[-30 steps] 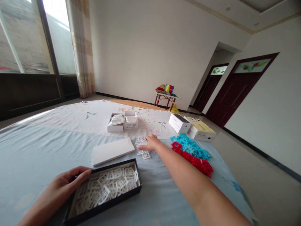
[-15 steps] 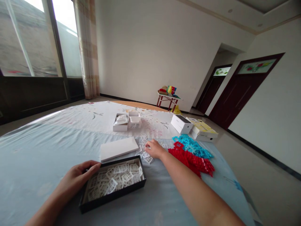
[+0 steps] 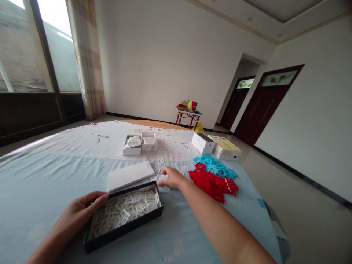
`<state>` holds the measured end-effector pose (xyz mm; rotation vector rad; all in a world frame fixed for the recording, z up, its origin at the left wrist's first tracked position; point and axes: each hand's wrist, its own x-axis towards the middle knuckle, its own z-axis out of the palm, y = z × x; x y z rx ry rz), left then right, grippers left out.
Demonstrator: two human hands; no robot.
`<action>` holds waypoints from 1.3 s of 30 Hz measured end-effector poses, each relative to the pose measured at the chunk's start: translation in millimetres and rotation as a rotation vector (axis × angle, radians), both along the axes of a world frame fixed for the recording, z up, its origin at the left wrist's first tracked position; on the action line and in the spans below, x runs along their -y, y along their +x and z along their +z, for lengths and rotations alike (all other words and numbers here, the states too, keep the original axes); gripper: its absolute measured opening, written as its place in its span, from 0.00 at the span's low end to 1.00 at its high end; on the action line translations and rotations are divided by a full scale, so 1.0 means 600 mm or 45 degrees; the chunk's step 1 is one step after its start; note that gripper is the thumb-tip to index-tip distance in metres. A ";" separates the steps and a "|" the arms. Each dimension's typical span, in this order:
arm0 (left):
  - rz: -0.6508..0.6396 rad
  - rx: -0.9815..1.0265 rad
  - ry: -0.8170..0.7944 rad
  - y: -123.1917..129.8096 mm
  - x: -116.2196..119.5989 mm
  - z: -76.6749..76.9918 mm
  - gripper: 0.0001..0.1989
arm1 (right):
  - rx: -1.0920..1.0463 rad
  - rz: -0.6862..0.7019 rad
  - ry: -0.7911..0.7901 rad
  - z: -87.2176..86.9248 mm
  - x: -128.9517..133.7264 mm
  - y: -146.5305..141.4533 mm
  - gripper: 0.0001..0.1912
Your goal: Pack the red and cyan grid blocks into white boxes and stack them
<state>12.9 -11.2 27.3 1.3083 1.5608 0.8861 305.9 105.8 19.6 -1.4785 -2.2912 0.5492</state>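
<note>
Your left hand (image 3: 82, 211) pinched the left end of a black box (image 3: 123, 228), which held many white lattice pieces (image 3: 132, 208). Just beyond, your right hand (image 3: 172, 178), fingers bent together, partly hid loose white pieces (image 3: 160, 160) on the cloth; whether it pinched any, you could not tell. Flat white lid (image 3: 130, 175) lay left of these; red pieces (image 3: 205, 183) and turquoise pieces (image 3: 214, 167) right. Farther: two small open boxes (image 3: 132, 151), white contents in both.

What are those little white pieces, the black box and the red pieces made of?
The white pieces look like thin moulded plastic: pale, repeated openwork shapes that seem to hold their form. The black box is probably stiff cardboard, with thin straight walls and a smooth dark outside. The red pieces seem plastic too, judging by their bright, even colour.
</note>
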 end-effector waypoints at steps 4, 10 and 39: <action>-0.015 -0.020 0.017 -0.005 -0.005 -0.007 0.29 | -0.163 -0.031 -0.028 0.005 0.007 0.005 0.17; -0.007 -0.045 0.091 -0.006 -0.005 -0.012 0.25 | -0.559 -0.109 0.089 0.063 0.019 0.011 0.16; 0.033 -0.065 0.084 -0.004 -0.005 -0.008 0.28 | 0.237 -0.223 -0.015 0.059 -0.041 0.123 0.21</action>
